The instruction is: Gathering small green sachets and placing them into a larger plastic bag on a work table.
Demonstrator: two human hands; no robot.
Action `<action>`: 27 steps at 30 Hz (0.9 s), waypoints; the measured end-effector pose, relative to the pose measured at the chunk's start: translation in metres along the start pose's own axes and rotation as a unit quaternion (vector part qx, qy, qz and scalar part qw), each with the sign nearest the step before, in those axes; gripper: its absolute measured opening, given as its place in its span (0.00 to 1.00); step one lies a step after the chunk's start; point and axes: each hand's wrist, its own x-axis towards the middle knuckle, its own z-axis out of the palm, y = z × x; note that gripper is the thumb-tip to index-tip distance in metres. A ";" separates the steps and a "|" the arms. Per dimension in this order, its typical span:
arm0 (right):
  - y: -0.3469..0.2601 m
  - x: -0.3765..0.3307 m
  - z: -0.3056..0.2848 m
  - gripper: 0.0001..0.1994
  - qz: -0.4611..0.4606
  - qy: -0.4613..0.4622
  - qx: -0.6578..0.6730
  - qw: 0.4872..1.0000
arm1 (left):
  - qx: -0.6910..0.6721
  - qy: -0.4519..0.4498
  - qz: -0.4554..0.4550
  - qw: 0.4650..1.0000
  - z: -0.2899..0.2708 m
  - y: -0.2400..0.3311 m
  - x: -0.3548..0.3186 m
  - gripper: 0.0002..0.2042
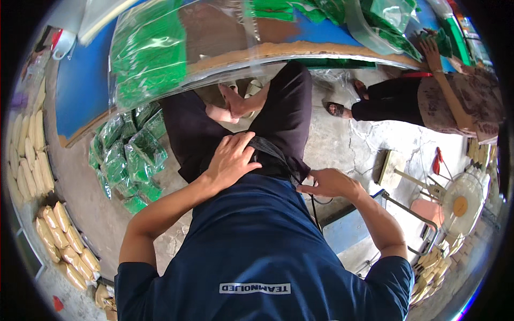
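My left hand lies flat on my lap at the waist, fingers stretched and a little apart, beside a black woven strap. This strap runs slantwise across my dark trousers to my right hip. There my right hand has its thumb and fingers closed at the strap's end, by the hem of my dark blue shirt. Part of that grip is hidden. Below the right hand hangs a thin black cord.
Ahead is a blue-topped table with a clear-wrapped green bundle. Green packets are piled on the floor at left, near stacked tan bags. At right are a co-worker's legs, a blue chair and a fan.
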 end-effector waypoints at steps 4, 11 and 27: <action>0.040 -0.017 0.008 0.31 -0.008 -0.106 0.090 0.990 | -0.046 -0.014 0.023 0.999 -0.018 -0.008 -0.004 0.20; 0.116 -0.037 0.046 0.18 0.086 -0.229 0.226 0.943 | -0.196 0.150 -0.181 0.952 -0.066 -0.032 -0.057 0.13; -0.193 0.110 -0.010 0.07 -0.496 0.219 -0.043 0.839 | -0.336 0.055 -0.488 0.804 -0.032 0.003 -0.144 0.16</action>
